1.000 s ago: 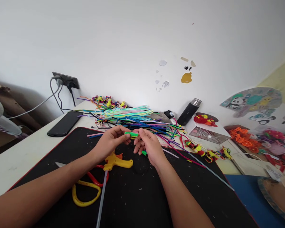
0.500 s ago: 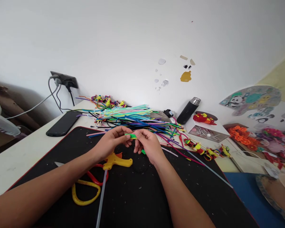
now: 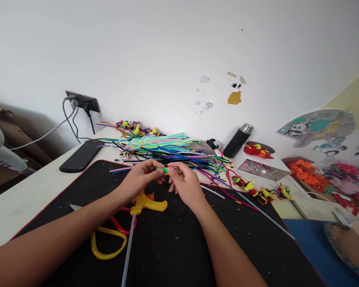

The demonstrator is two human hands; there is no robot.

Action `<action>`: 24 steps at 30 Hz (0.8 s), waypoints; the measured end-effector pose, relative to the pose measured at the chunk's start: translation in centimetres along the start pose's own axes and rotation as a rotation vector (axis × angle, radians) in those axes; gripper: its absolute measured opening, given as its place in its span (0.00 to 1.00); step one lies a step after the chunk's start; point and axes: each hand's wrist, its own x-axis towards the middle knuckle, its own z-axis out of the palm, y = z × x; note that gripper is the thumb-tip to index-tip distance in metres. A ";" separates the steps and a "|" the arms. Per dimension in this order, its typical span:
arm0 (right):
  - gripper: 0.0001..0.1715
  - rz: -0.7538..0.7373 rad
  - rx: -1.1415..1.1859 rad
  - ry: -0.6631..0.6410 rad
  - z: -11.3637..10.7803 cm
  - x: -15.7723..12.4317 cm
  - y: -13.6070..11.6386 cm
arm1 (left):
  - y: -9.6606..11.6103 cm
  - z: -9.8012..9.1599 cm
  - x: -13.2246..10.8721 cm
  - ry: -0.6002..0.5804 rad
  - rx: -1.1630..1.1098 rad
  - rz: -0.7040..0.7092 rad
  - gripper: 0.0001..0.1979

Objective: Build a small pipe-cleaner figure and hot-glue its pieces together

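Observation:
Between my two hands is a small bright green piece of pipe cleaner (image 3: 164, 171), pinched at both ends and mostly covered by the fingers. My left hand (image 3: 143, 175) grips its left end between thumb and forefinger. Thumb and fingers of my right hand (image 3: 184, 183) close on the right end. Just below the hands a yellow glue gun (image 3: 151, 204) lies on the black mat (image 3: 167, 247), a long clear glue stick (image 3: 128, 251) sticking out of it. Scissors with red and yellow handles (image 3: 108, 257) lie under my left forearm.
Behind the hands spreads a pile of coloured pipe cleaners (image 3: 167, 141). A phone (image 3: 80, 156) lies at the left. To the right are a black flask (image 3: 238, 140), a white box (image 3: 263, 169), small pipe-cleaner figures (image 3: 267, 193) and a loose glue stick (image 3: 269, 215).
The right fingers have moved slightly left and cover more of the green piece. Its dangling green end below the right hand is now largely hidden. The view has shifted a little.

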 end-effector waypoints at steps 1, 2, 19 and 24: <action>0.23 -0.025 -0.051 0.007 0.1 -0.1 0.1 | 0.0 0.0 0.0 -0.001 0.003 0.001 0.19; 0.22 -0.040 -0.084 0.008 0.1 -0.1 0.2 | 0.0 0.0 0.0 -0.003 0.002 0.001 0.19; 0.24 0.041 0.059 -0.018 0.0 0.0 -0.6 | -0.6 0.0 0.0 0.034 -0.064 -0.011 0.20; 0.29 0.090 0.201 -0.001 -0.2 0.3 -0.8 | -0.9 0.0 0.3 0.065 -0.271 -0.061 0.20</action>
